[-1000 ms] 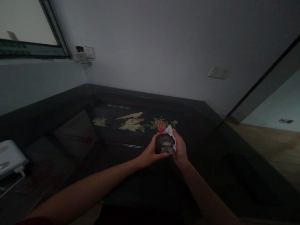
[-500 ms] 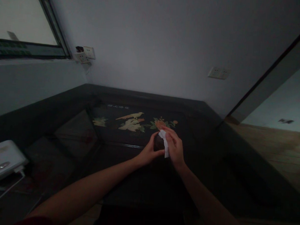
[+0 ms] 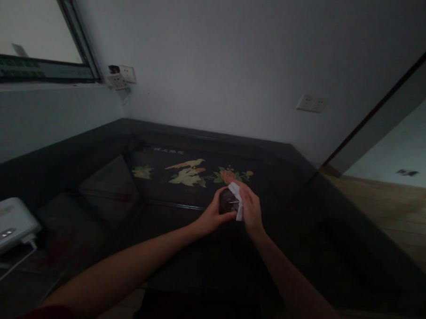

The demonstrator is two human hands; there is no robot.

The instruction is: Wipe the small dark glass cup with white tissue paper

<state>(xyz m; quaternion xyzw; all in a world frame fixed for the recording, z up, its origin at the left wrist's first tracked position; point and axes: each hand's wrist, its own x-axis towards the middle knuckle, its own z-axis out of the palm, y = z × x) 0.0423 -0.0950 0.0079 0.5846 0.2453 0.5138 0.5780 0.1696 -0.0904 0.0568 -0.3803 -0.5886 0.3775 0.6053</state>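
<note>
My left hand (image 3: 212,216) is closed around the left side of a small, dark, glossy round object (image 3: 228,201), its thumb along the near side. Light streaks show on the object's top, but the dimness hides what kind of thing it is. In my right hand (image 3: 252,210) is a white tissue (image 3: 236,191), pressed against the object's right side. Fingers of the right hand partly cover both. Both hands are over the dark tabletop (image 3: 195,253), near its inlaid bird and flower picture (image 3: 187,175).
At the left edge stands a white box-like device (image 3: 8,223) with a white cable (image 3: 12,268). Behind the table is a pale wall with a socket plate (image 3: 312,103); more sockets (image 3: 122,76) sit by the window corner. Tiled floor (image 3: 383,209) shows at right.
My right hand and the tissue have shifted slightly to the right across the round object, uncovering more of its shiny top. My left hand stays nearly in place.
</note>
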